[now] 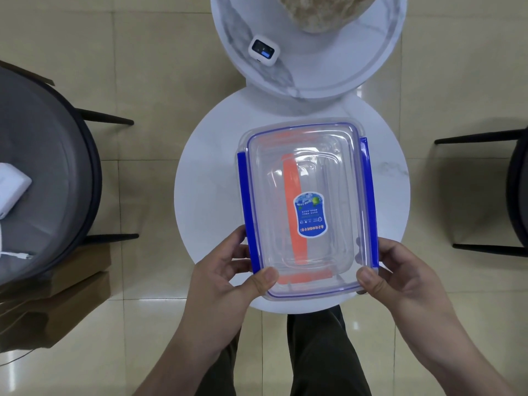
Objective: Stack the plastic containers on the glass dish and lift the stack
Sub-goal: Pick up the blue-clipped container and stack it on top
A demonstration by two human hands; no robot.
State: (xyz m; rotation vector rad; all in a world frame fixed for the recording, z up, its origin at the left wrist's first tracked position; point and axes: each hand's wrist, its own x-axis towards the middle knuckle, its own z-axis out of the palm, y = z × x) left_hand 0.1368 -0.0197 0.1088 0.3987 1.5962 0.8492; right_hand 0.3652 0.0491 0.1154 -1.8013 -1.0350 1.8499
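The person stood over a small round white counter (205,172) with both hands on the near end of a clear plastic container (308,167) that had blue clips along its left and right sides. The left hand (228,270) was curled around the near left corner, thumb pressed on top of the lid and fingers tucked along the blue clip. The right hand (400,278) mirrored it at the near right corner, thumb on the lid edge and fingers wrapped under the side. Through the clear lid a second, smaller container with orange clips (294,212) showed nested or stacked beneath it, one orange strip running near to far just left of centre and another across the near end. Whether a glass dish lay under these I could not tell, nor whether the stack rested on the counter or was held just above it. A blue oval sticker (309,215) sat on the lid near its middle.

Farther away, a second round marble-patterned counter (357,67) overlapped the first, carrying a small white device with a screen (263,50). A grey-seated chair (43,167) stood at the left, and another chair (514,195) showed at the right edge.
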